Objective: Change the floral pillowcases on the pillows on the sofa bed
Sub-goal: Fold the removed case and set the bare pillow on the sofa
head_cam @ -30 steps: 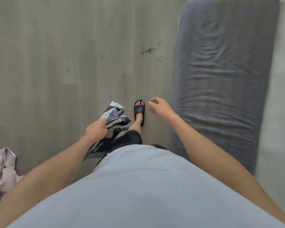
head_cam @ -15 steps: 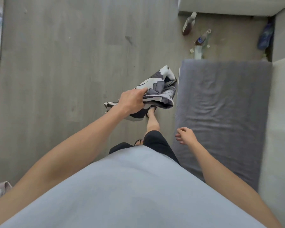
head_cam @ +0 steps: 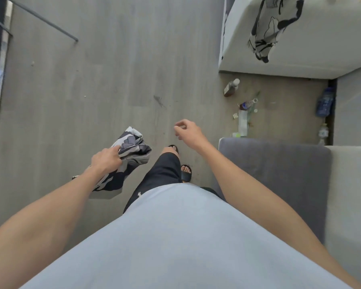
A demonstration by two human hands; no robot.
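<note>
My left hand (head_cam: 106, 159) grips a bunched floral pillowcase (head_cam: 131, 149), grey, black and white, which hangs by my left leg above the floor. My right hand (head_cam: 189, 132) is in the air over the floor with loosely curled fingers and holds nothing. A second floral cloth (head_cam: 273, 24) lies draped on the light grey sofa bed (head_cam: 300, 57) at the top right. No pillow is in view.
A dark grey cushion (head_cam: 279, 174) sits at my right beside a light grey seat (head_cam: 350, 195). Bottles (head_cam: 230, 87) and small litter lie on the floor between the two sofa parts. A metal-legged piece of furniture (head_cam: 0, 59) stands at the far left.
I have walked forward, so the sofa bed with the second floral cloth has come into view. My left hand has dropped with the pillowcase; my right hand has risen and moved left off the cushion.
</note>
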